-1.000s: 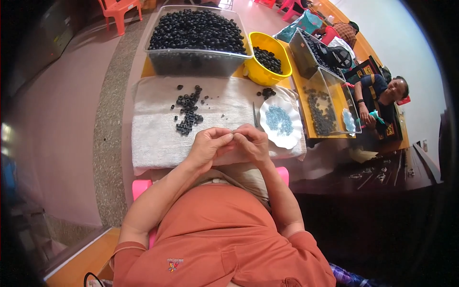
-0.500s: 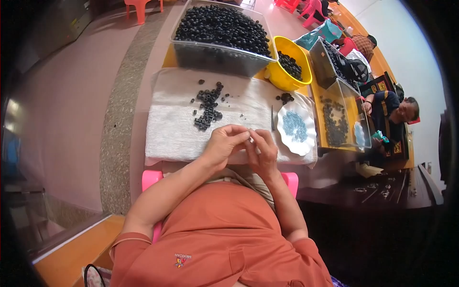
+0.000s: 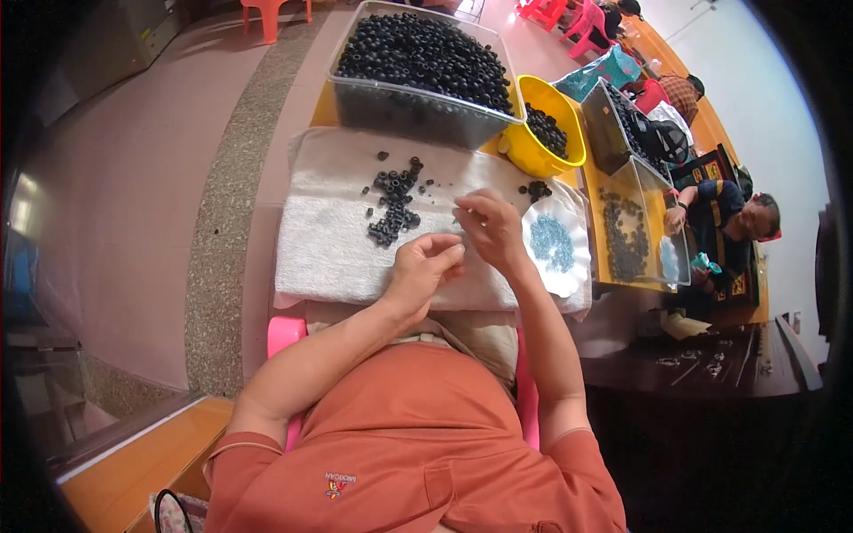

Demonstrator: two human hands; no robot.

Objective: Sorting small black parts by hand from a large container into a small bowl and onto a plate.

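Above the white cloth (image 3: 324, 253), my left hand (image 3: 423, 274) is closed, thumb pressed to the forefinger; anything pinched there is too small to make out. Just beyond it on the right, my right hand (image 3: 493, 231) reaches forward, fingertips pinched together over the cloth, their contents not visible. A loose heap of small black ring-shaped pieces (image 3: 391, 209) lies left of my right fingertips. To the right of that hand stands a white scalloped plate (image 3: 575, 282) holding small blue bits (image 3: 551, 242). A few more black pieces (image 3: 536, 190) sit by the plate's far edge.
Behind the cloth stands a clear bin (image 3: 404, 115) full of black pieces. Beside it is a yellow basin (image 3: 533, 158) with more. Further right are clear boxes (image 3: 653, 222) on a table, and another person (image 3: 721, 209) working there. A pink chair (image 3: 286, 333) surrounds me.
My hands have parted: the right has moved forward over the cloth, while the left stays near its former place. The dark slim tool left of the plate is now hidden behind my right hand.
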